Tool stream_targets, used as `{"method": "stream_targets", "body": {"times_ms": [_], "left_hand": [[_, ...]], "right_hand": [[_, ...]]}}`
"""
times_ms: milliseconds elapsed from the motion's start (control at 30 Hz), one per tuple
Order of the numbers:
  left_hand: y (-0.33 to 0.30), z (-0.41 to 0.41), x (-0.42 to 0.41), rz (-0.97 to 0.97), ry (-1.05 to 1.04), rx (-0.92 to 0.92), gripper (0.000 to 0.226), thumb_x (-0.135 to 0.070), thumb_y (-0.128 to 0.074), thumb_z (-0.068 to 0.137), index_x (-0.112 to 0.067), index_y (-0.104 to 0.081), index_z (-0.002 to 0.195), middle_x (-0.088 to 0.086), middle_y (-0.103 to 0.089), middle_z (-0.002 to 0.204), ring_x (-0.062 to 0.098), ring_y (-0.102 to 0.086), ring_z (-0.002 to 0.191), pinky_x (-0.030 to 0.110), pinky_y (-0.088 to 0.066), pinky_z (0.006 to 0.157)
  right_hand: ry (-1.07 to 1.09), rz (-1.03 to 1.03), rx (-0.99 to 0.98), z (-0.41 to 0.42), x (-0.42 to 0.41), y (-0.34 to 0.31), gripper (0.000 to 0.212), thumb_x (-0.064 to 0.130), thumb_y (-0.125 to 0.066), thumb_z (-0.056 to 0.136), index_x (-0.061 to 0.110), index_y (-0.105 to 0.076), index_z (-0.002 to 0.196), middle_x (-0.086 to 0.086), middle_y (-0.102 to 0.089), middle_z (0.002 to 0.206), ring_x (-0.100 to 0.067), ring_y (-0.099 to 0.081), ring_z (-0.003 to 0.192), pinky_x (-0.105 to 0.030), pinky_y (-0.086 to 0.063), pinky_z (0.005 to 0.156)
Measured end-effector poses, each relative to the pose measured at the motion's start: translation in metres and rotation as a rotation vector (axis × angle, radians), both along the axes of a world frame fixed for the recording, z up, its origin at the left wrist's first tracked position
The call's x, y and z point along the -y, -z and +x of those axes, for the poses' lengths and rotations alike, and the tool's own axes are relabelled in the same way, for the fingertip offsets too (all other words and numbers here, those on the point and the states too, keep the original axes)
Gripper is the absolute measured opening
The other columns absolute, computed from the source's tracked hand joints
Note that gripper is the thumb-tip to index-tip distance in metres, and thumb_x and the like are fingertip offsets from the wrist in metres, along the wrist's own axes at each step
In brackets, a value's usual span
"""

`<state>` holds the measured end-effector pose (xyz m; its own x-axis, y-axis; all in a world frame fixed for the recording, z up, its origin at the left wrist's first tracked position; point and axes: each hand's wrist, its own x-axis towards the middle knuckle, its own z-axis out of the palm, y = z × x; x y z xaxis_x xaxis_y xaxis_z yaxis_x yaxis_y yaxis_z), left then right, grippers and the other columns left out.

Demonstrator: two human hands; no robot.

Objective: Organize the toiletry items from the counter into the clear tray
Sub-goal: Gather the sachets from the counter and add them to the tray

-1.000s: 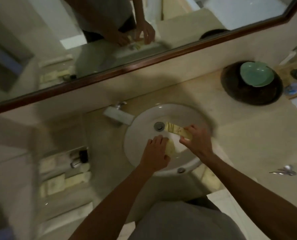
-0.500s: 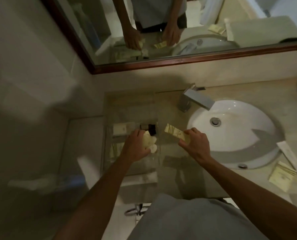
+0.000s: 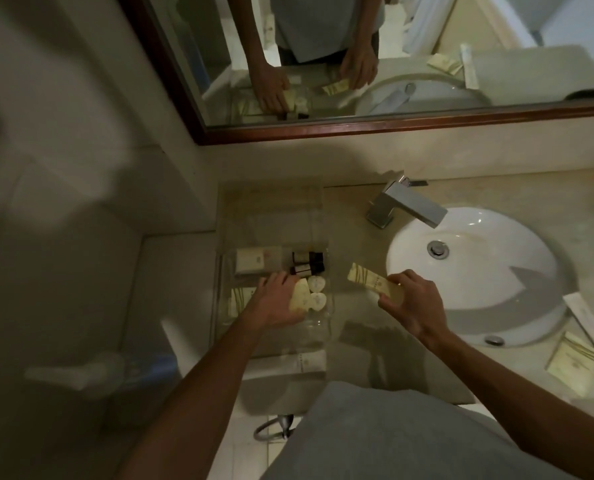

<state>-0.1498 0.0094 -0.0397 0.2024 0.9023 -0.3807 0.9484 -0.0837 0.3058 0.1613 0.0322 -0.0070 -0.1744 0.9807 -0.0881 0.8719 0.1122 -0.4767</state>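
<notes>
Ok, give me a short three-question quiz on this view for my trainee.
1. True or false: the right hand holds a sachet above the counter, between the tray and the sink.
2. Which hand is over the tray? A) left hand B) right hand C) neither
3. Fill in: loose packets lie to the ____ of the sink.

Key: 1 true; 2 A; 3 right
</notes>
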Motion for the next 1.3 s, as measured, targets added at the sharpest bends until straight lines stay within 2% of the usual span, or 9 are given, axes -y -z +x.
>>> {"method": "stream_targets", "body": {"times_ms": [100,233,400,533,667,833,933,1067,1300], "left_hand": [[-0.001,-0.005,0.004,0.044,-0.017,0.04,0.084,-0.057,-0.065,0.065,-0.026,-0.039,0.139,-0.002,-0.045,0.128,0.017,-0.04,0.119,0.04,-0.03,0.103],[0.003,-0.011,0.009,0.093,-0.017,0.069,0.07,-0.045,-0.068,0.071,-0.027,-0.045,0.134,-0.004,-0.047,0.126,0.015,-0.041,0.118,0.037,-0.03,0.103],[0.001,-0.013,0.017,0.172,-0.032,0.129,0.07,-0.041,-0.067,0.069,-0.023,-0.047,0.133,-0.002,-0.048,0.126,0.017,-0.044,0.116,0.035,-0.037,0.099],[0.003,-0.027,0.035,0.25,-0.304,0.18,0.062,-0.031,-0.067,0.067,-0.019,-0.051,0.126,0.0,-0.049,0.124,0.017,-0.047,0.112,0.036,-0.043,0.096],[0.004,-0.041,0.052,0.308,-0.627,0.216,0.049,-0.01,-0.062,0.067,-0.012,-0.055,0.116,0.006,-0.051,0.115,0.024,-0.051,0.101,0.039,-0.047,0.087],[0.005,-0.045,0.065,0.334,-0.643,0.207,0.042,-0.01,-0.065,0.074,-0.012,-0.056,0.115,0.007,-0.054,0.115,0.023,-0.05,0.105,0.035,-0.043,0.088],[0.008,-0.042,0.065,0.286,-0.676,0.219,0.047,-0.014,-0.061,0.075,-0.014,-0.052,0.121,0.005,-0.051,0.12,0.021,-0.048,0.108,0.036,-0.045,0.091],[0.012,-0.038,0.066,0.246,-0.707,0.244,0.055,-0.014,-0.058,0.073,-0.017,-0.049,0.127,0.004,-0.049,0.125,0.02,-0.046,0.111,0.037,-0.045,0.092],[0.014,-0.014,0.059,0.369,-0.631,0.255,0.05,-0.009,-0.055,0.067,-0.012,-0.053,0.116,0.007,-0.051,0.113,0.025,-0.05,0.099,0.044,-0.048,0.083]], "right_hand": [[-0.014,-0.013,-0.012,-0.011,-0.004,0.002,0.045,0.045,-0.076,0.079,0.016,-0.071,0.113,0.0,-0.069,0.103,-0.015,-0.059,0.084,-0.037,-0.058,0.075],[-0.06,0.006,-0.003,-0.03,-0.007,0.004,0.045,0.043,-0.078,0.077,0.017,-0.07,0.113,0.0,-0.068,0.104,-0.016,-0.059,0.087,-0.039,-0.056,0.078],[-0.125,0.034,-0.012,-0.058,-0.006,0.005,0.042,0.045,-0.072,0.08,0.019,-0.068,0.112,0.003,-0.064,0.102,-0.011,-0.054,0.085,-0.033,-0.05,0.079],[-0.196,0.01,-0.012,-0.084,-0.004,0.006,0.046,0.053,-0.069,0.079,0.024,-0.065,0.115,0.007,-0.061,0.102,-0.01,-0.053,0.088,-0.032,-0.05,0.081],[-0.318,-0.011,0.028,-0.123,-0.001,0.005,0.042,0.045,-0.072,0.081,0.024,-0.065,0.117,0.005,-0.061,0.107,-0.012,-0.053,0.094,-0.037,-0.047,0.091],[-0.441,0.022,0.134,-0.174,-0.002,0.008,0.036,0.042,-0.067,0.086,0.019,-0.066,0.114,0.0,-0.06,0.108,-0.016,-0.055,0.095,-0.034,-0.044,0.089],[-0.442,0.029,0.146,-0.189,-0.005,0.015,0.038,0.041,-0.066,0.089,0.02,-0.063,0.122,-0.001,-0.061,0.116,-0.018,-0.055,0.104,-0.034,-0.044,0.091],[-0.387,0.018,0.141,-0.177,-0.006,0.016,0.049,0.041,-0.069,0.087,0.021,-0.058,0.13,-0.001,-0.054,0.131,-0.02,-0.049,0.118,-0.036,-0.045,0.098],[-0.357,0.062,0.075,-0.09,0.013,0.025,0.049,0.035,-0.068,0.088,0.023,-0.053,0.134,-0.002,-0.051,0.134,-0.018,-0.049,0.119,-0.038,-0.048,0.099]]}}
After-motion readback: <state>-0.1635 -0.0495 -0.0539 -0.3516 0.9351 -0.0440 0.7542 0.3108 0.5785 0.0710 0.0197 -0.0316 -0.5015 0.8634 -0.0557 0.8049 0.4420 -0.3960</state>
